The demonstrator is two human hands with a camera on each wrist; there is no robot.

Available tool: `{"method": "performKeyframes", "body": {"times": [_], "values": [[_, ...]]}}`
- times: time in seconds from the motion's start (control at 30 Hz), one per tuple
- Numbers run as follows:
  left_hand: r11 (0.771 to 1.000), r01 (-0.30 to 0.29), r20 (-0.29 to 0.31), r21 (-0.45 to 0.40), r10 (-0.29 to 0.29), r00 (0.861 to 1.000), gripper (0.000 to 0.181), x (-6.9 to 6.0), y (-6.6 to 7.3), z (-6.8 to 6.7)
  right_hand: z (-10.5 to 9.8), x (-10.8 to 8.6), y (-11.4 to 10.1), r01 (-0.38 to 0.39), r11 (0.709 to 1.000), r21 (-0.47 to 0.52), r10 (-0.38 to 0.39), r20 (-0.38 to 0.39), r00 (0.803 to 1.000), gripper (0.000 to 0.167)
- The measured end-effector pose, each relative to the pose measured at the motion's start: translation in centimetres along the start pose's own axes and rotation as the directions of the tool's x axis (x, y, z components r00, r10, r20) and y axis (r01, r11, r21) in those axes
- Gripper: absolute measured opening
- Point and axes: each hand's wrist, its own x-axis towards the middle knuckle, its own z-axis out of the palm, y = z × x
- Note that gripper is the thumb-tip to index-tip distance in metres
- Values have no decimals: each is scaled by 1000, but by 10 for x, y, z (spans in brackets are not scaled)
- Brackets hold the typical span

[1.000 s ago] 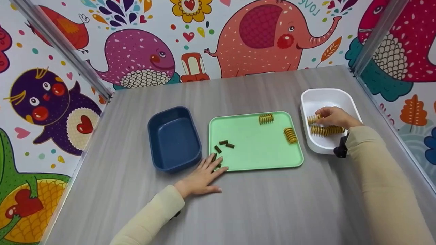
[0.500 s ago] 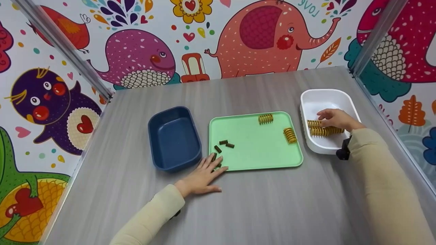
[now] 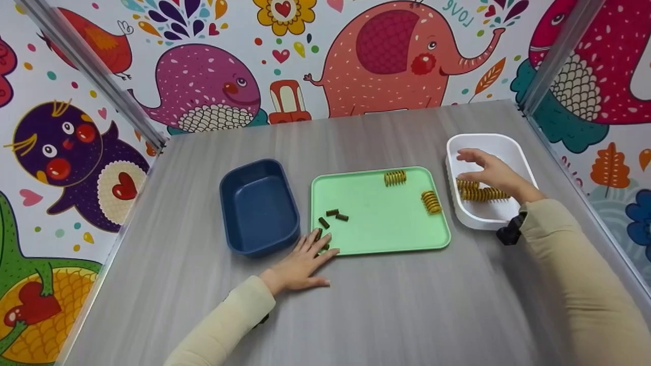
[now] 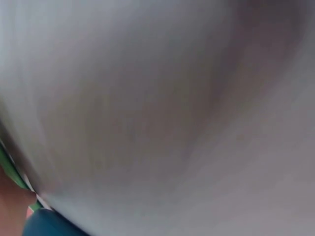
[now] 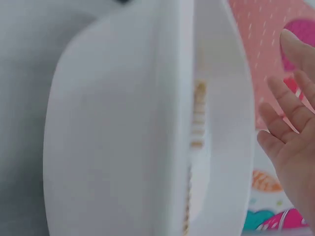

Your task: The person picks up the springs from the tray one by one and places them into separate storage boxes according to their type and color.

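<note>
My right hand (image 3: 493, 173) hovers over the white box (image 3: 511, 147) with its fingers loosely spread. In the right wrist view that hand (image 5: 295, 132) is bare, raised above the box's rim, and holds nothing. Several large gold coil springs (image 3: 483, 194) lie in the box, partly under the hand. My left hand (image 3: 300, 267) rests with straight fingers over the front left corner of the green tray (image 3: 381, 223). Its fingertips partly cover some of the small dark springs (image 3: 324, 222). On the tray's right half lie two gold springs, one at the back (image 3: 395, 178) and one at the right (image 3: 431, 202).
A dark blue box (image 3: 259, 213) with a bare floor stands left of the tray. All of it sits on a grey wood-grain table (image 3: 386, 310). Printed cartoon panels (image 3: 295, 61) with metal corner posts enclose the back and sides. The left wrist view is mostly blurred tabletop.
My right hand has let go of a gold spring in the white box and lifted up and back, its fingers opening. The left hand stays in place.
</note>
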Motion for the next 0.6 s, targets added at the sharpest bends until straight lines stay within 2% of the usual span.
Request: {"method": "performKeyframes", "body": {"times": [0.13, 0.23, 0.43, 0.6], "values": [[1000, -3, 0, -18, 3, 1000, 72, 0, 0, -1, 16, -1, -11, 107, 994, 11, -107, -52, 993, 71], [1000, -6, -8, -19, 6, 1000, 72, 0, -1, 1, 29, -1, -22, 152, 988, 10, -150, -105, 983, 73], [1000, -13, -25, -15, 12, 1000, 72, 1, -4, 5, 58, 5, -45, 171, 985, -4, -168, -218, 961, 77], [1000, -16, -20, -20, 16, 1000, 72, 1, -4, 5, 84, 13, -52, 182, 982, 52, -159, -297, 942, 83]]}}
